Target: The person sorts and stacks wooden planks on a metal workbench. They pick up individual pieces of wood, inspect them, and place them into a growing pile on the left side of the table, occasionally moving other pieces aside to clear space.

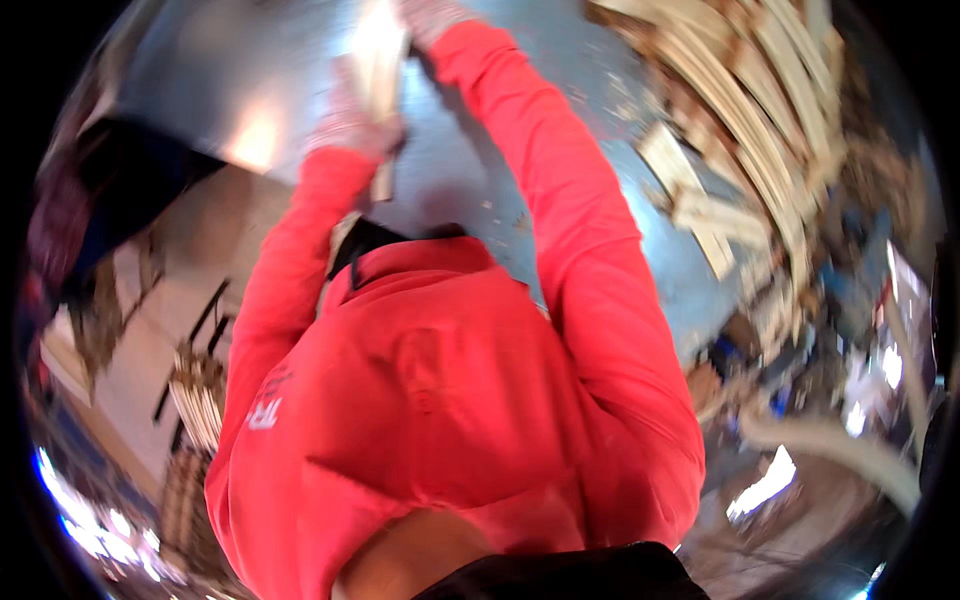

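Note:
A pale wooden strip [384,90] lies lengthwise over the grey-blue metal tabletop, its far part washed out by glare. My left hand [350,122], in a light speckled knit glove, is closed around the strip near its close end; motion blurs the fingers. At the top edge of the picture, my right hand [432,18] is beside the strip's far part. Its fingers are smeared and partly cut off, so I cannot tell whether it grips the wood. Both arms reach forward in red sleeves.
On the right of the metal table [560,95] lies a heap of long wooden strips [730,100], with shorter pieces [705,215] closer in and wood chips scattered nearby. A bundle of slats [195,400] stands low at the left. A thick pale hose [840,450] curves at the lower right.

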`<state>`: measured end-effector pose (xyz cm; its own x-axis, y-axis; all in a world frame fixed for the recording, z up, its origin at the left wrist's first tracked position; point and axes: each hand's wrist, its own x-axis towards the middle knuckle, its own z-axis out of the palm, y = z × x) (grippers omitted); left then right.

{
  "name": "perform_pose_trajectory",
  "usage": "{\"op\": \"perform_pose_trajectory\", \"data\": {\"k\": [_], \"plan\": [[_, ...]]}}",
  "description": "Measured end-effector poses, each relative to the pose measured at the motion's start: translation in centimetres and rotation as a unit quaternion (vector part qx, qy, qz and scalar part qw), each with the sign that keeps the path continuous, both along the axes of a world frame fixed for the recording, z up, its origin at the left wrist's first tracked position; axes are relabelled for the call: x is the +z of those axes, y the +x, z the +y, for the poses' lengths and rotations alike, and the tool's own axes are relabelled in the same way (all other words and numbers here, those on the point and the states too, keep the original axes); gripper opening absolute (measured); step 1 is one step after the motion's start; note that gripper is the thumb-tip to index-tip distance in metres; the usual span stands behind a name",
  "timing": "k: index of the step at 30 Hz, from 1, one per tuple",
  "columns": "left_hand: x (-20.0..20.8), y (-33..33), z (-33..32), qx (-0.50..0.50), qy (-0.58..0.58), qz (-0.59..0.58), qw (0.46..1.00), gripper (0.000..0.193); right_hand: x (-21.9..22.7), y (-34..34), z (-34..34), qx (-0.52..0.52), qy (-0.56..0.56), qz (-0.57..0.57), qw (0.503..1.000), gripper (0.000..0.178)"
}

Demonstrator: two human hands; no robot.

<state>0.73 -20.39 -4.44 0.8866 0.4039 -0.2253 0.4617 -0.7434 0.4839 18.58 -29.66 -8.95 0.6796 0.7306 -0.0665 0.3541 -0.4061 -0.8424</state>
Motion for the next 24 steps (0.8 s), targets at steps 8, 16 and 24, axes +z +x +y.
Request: {"op": "perform_pose_trajectory", "data": {"k": [8,16,24], "plan": [[2.0,-4.9,15.2,-0.073,0.046,-0.01,0.996,0.09,12.7,-8.8,-35.0,-0.075,-0.407,-0.092,0.906,0.081],[4.0,-3.6,11.3,0.018,0.351,0.177,0.92,0.092,8.6,-6.1,-51.2,-0.015,-0.716,-0.086,0.692,0.13],[-9.4,-5.4,-3.8,-0.086,-0.35,-0.134,0.923,0.071,11.7,-8.4,-44.2,0.038,-0.482,-0.088,0.871,0.109]]}}
